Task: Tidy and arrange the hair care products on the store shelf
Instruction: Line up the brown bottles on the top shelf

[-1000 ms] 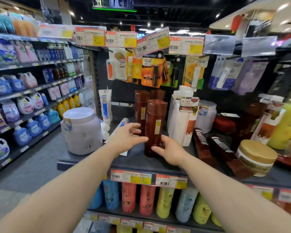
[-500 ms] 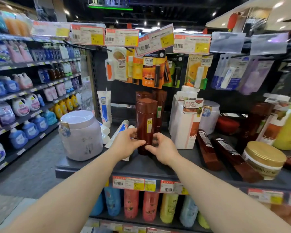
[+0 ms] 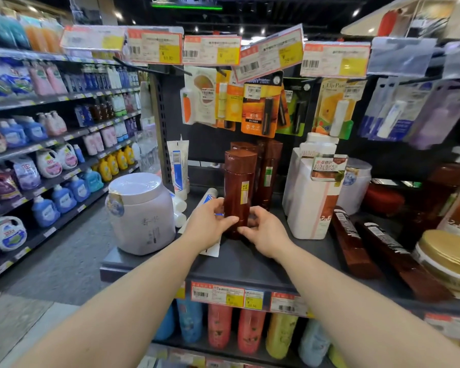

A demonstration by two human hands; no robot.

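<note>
Since the earlier frames both hands have closed in on the front brown bottle (image 3: 239, 193), which stood untouched between them a second ago. The left hand (image 3: 209, 226) now grips its lower left side, thumb curled across the front and fingers round the back; the right hand (image 3: 263, 229) grips the lower right side, fingers curled against the base (fingertip contact at the back is hidden). The bottle stands upright on the dark shelf (image 3: 250, 264), toward the middle, with two more brown bottles (image 3: 268, 171) upright just behind it.

To its right stands a white box pack (image 3: 312, 197), and beyond that a white tub (image 3: 356, 187). Two brown bottles lying flat (image 3: 353, 243) rest on the shelf further right, beside a gold-lidded jar (image 3: 449, 258). To the left sits a large pale jar (image 3: 141, 213); between it and the held bottle lie white tubes (image 3: 179, 205), with one white tube upright (image 3: 178, 166) at the back.

Carded lip products (image 3: 260, 107) hang above under price tags (image 3: 210, 50). Coloured bottles (image 3: 250, 330) fill the lower shelf. Detergent jugs (image 3: 64, 197) line the aisle at left.
</note>
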